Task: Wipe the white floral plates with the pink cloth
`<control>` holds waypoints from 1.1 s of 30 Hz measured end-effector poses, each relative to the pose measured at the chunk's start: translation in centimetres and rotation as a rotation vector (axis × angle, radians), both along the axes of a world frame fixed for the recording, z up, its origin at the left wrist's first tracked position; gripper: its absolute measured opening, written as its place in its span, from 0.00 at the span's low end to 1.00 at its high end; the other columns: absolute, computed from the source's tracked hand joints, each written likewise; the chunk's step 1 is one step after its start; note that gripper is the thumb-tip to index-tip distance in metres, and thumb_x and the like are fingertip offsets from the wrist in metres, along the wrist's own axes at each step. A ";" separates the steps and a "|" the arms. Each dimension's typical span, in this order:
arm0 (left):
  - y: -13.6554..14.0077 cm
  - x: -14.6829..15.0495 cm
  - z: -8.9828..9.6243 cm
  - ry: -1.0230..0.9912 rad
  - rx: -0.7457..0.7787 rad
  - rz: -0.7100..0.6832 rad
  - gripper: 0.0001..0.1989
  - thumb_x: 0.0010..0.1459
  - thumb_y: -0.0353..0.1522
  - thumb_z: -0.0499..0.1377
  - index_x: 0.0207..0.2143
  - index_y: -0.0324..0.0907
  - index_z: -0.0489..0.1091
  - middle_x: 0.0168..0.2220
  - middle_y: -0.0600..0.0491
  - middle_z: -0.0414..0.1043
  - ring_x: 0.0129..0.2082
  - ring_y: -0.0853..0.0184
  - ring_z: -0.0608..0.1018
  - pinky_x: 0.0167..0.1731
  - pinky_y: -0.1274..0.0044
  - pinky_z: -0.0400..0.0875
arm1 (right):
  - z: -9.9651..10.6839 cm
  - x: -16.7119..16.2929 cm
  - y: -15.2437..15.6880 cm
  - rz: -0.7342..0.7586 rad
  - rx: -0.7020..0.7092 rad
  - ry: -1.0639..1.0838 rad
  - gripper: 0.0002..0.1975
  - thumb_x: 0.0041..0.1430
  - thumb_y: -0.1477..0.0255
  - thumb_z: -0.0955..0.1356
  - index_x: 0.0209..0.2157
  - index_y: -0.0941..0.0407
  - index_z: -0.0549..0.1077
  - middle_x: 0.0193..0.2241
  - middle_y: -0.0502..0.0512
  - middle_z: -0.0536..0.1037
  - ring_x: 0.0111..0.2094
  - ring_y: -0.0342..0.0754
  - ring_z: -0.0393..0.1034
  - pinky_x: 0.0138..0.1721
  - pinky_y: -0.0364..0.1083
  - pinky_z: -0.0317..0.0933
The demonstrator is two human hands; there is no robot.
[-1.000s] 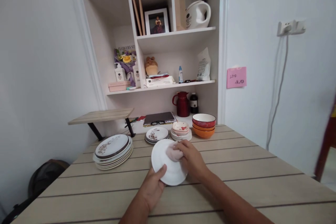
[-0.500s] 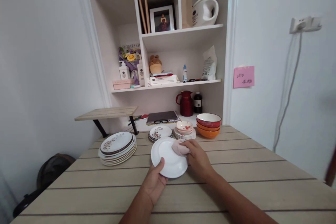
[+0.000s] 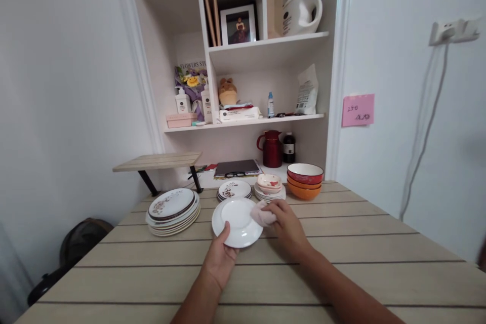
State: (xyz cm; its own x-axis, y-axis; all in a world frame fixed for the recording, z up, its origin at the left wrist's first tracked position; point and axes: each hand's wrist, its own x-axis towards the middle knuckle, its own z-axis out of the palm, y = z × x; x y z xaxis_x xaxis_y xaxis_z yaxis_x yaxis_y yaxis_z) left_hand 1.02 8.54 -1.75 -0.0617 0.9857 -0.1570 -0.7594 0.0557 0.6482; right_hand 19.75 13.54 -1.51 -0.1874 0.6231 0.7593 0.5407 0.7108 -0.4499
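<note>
A white plate (image 3: 236,215) is tilted above the table, gripped at its lower left rim by my left hand (image 3: 220,258) with the thumb over the top. My right hand (image 3: 287,228) pinches a pale pink cloth (image 3: 262,214) at the plate's right edge. Behind the plate stands a short stack of flower-patterned plates (image 3: 234,190). Beside it are small saucers (image 3: 270,194) topped by little pink-and-white bowls (image 3: 269,182).
A taller stack of large plates (image 3: 172,212) stands at the left, near a small raised wooden shelf (image 3: 157,161). Red and orange bowls (image 3: 305,181) are nested at the back right. Behind them are a red jug (image 3: 272,149) and a dark bottle (image 3: 289,148).
The plate has shifted slightly left and is turned a little in my left hand. The cloth stays at its right edge. The whole view has shifted slightly.
</note>
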 end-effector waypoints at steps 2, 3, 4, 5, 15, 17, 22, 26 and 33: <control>-0.4 0.3 -0.1 0.061 0.028 -0.086 0.26 0.51 0.30 0.66 0.53 0.39 0.67 0.45 0.45 0.77 0.46 0.60 0.78 0.47 0.71 0.72 | 0.0 0.9 0.5 -0.019 -0.055 0.049 0.20 0.49 0.82 0.59 0.40 0.53 0.74 0.40 0.56 0.72 0.42 0.50 0.67 0.43 0.49 0.63; -0.6 0.4 -0.2 0.102 0.056 -0.140 0.27 0.50 0.31 0.66 0.54 0.39 0.67 0.45 0.44 0.77 0.47 0.58 0.77 0.49 0.70 0.71 | 0.0 1.1 0.6 -0.029 -0.067 0.078 0.21 0.49 0.82 0.59 0.40 0.53 0.74 0.41 0.56 0.72 0.42 0.50 0.67 0.44 0.50 0.63; -0.9 0.5 -0.2 0.147 0.089 -0.193 0.28 0.49 0.31 0.67 0.53 0.38 0.68 0.46 0.43 0.76 0.48 0.57 0.77 0.50 0.68 0.69 | 0.1 1.2 0.6 -0.039 -0.070 0.113 0.21 0.49 0.81 0.59 0.41 0.53 0.74 0.41 0.56 0.72 0.43 0.51 0.67 0.45 0.51 0.63; -1.1 0.6 -0.3 0.191 0.122 -0.238 0.28 0.49 0.32 0.67 0.53 0.38 0.68 0.46 0.42 0.76 0.49 0.56 0.76 0.52 0.67 0.68 | 0.2 1.1 0.5 -0.051 -0.063 0.150 0.21 0.49 0.81 0.59 0.42 0.53 0.74 0.41 0.56 0.72 0.43 0.51 0.68 0.45 0.51 0.63; -1.6 0.7 -0.5 0.338 0.246 -0.391 0.27 0.47 0.33 0.68 0.51 0.37 0.70 0.46 0.40 0.75 0.48 0.53 0.75 0.51 0.65 0.66 | 1.7 0.4 -0.1 -0.052 0.116 0.054 0.26 0.50 0.81 0.60 0.50 0.52 0.72 0.46 0.58 0.70 0.48 0.53 0.64 0.50 0.54 0.59; -1.7 0.7 -0.4 0.342 0.240 -0.408 0.27 0.46 0.32 0.69 0.50 0.37 0.71 0.44 0.41 0.76 0.47 0.53 0.76 0.50 0.65 0.66 | 2.1 -0.7 -1.2 -0.022 0.195 -0.054 0.27 0.51 0.81 0.61 0.52 0.49 0.71 0.48 0.57 0.70 0.49 0.54 0.63 0.50 0.55 0.57; -1.9 1.0 -0.4 0.350 0.231 -0.329 0.23 0.42 0.29 0.70 0.44 0.39 0.74 0.44 0.44 0.77 0.48 0.55 0.75 0.51 0.67 0.65 | 2.9 -3.6 -4.1 0.121 0.328 -0.330 0.18 0.56 0.73 0.67 0.49 0.44 0.72 0.49 0.54 0.73 0.48 0.54 0.62 0.48 0.55 0.53; -1.9 1.1 -0.5 0.361 0.211 -0.297 0.23 0.42 0.29 0.70 0.44 0.38 0.74 0.45 0.44 0.76 0.48 0.56 0.75 0.50 0.67 0.65 | 2.7 -3.0 -3.7 0.146 0.343 -0.365 0.20 0.58 0.75 0.66 0.50 0.43 0.71 0.50 0.54 0.72 0.49 0.53 0.62 0.49 0.54 0.53; -1.8 0.9 -0.5 0.430 0.254 -0.334 0.23 0.48 0.34 0.67 0.48 0.36 0.72 0.45 0.41 0.76 0.45 0.54 0.77 0.48 0.67 0.67 | 1.6 1.2 0.1 -0.028 0.060 -0.004 0.27 0.54 0.80 0.61 0.55 0.49 0.68 0.50 0.58 0.68 0.51 0.54 0.63 0.52 0.56 0.58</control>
State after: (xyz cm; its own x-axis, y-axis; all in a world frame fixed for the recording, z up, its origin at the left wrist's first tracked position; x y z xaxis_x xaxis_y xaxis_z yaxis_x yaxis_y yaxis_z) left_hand 1.96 6.73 -2.30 0.2521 0.9661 0.0565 -0.3941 0.0492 0.9178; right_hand 20.99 13.67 0.06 -0.1735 0.5818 0.7946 0.5621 0.7210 -0.4052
